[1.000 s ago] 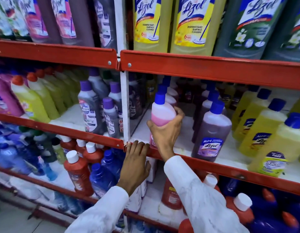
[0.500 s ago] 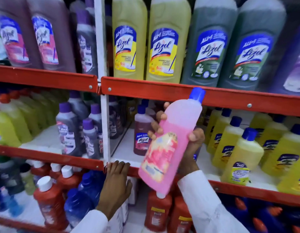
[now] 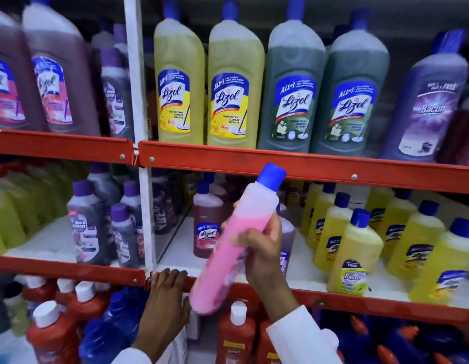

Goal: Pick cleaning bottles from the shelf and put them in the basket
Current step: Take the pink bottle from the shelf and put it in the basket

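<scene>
— Two hands? What are they doing?
— The left hand (image 3: 163, 298) lies flat, fingers spread on the red metal shelf edge (image 3: 70, 270). The right hand (image 3: 262, 248) grips a tilted pink plastic bottle with a blue cap (image 3: 233, 243), held off the shelf.
— Behind?
— Yellow bottles (image 3: 351, 248).

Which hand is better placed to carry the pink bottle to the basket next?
Right. The right hand already has the pink bottle in its grip, off the shelf. The left hand rests empty on the red shelf edge. No basket is in view.
</scene>
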### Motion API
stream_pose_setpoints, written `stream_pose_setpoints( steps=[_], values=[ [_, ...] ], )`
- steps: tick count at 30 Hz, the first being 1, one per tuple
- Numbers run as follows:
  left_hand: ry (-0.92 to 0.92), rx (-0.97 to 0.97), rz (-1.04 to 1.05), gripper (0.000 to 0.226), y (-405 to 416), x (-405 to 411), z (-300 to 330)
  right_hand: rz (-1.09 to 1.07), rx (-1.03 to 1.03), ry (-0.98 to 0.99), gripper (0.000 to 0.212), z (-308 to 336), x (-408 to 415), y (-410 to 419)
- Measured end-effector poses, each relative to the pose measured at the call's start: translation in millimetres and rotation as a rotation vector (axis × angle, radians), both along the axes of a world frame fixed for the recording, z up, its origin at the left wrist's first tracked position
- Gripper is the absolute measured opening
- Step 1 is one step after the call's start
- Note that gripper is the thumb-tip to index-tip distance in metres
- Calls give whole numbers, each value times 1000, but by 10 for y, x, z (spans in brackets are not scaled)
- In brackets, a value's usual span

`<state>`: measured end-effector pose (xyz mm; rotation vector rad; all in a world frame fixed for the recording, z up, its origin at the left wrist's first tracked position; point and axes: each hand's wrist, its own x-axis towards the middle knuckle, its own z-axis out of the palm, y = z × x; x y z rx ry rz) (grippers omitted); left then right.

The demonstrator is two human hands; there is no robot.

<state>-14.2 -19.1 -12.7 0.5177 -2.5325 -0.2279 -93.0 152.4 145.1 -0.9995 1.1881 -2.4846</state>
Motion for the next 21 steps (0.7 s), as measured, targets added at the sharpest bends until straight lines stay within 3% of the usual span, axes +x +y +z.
stream_pose_setpoints(
  steps=[3,7,15,21],
  values=[
    [22,32,7,47,67,18,20,-453,85,167,83,45,136,-103],
    [-4,67,50,61,92,44,-21,-679,207,286,84,-107,111,-337],
    [0,116,52,68,129,42,-38,-658,398,330,84,-399,-197,-772],
    [-6,129,65,70,114,34,7,-625,377,318,83,-416,-167,-745]
  ],
)
